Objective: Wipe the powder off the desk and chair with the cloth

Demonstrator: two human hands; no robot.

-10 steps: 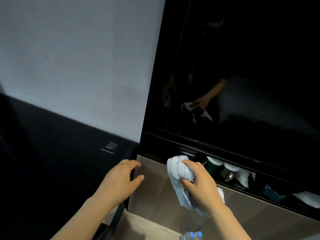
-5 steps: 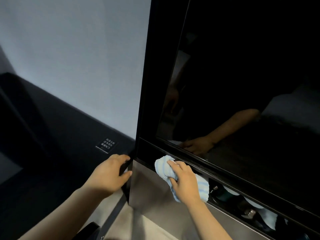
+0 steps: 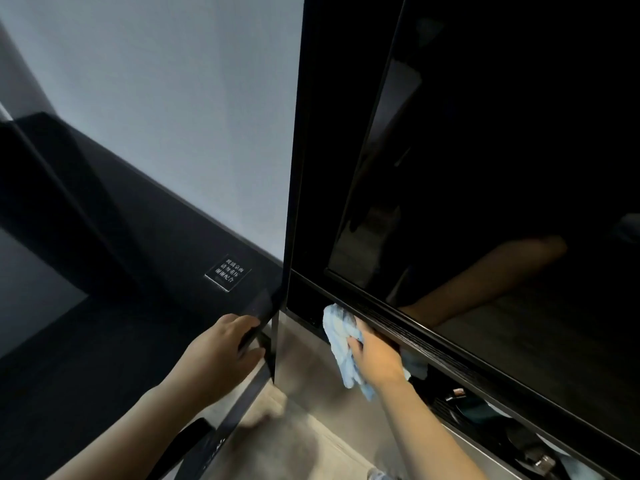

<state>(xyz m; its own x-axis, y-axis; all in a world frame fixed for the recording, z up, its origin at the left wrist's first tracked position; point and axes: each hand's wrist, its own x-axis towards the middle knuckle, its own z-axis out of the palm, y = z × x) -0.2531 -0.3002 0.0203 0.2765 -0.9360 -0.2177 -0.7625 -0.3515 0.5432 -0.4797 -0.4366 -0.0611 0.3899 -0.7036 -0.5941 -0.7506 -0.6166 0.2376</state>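
A crumpled light-blue cloth (image 3: 341,344) is pressed against the lower edge of a large black glossy panel (image 3: 485,202), right at its bottom left corner. My right hand (image 3: 375,358) is shut on the cloth, fingers tucked up under the panel's ribbed bottom strip. My left hand (image 3: 221,355) curls around the dark vertical edge (image 3: 273,317) where the black unit meets the metal surface. A brushed grey metal surface (image 3: 301,355) lies under both hands. No powder shows, and no chair is in sight.
A dark glass ledge (image 3: 114,258) with a small white-lettered label (image 3: 228,273) runs along the pale wall (image 3: 173,116) on the left. Dark items (image 3: 485,410) sit in the gap under the panel at lower right. A bottle cap (image 3: 377,474) peeks in at the bottom edge.
My right hand has slid the cloth up and left into the panel's bottom corner. My left hand has moved from the metal surface onto the dark vertical edge. The view has shifted closer and leftward.
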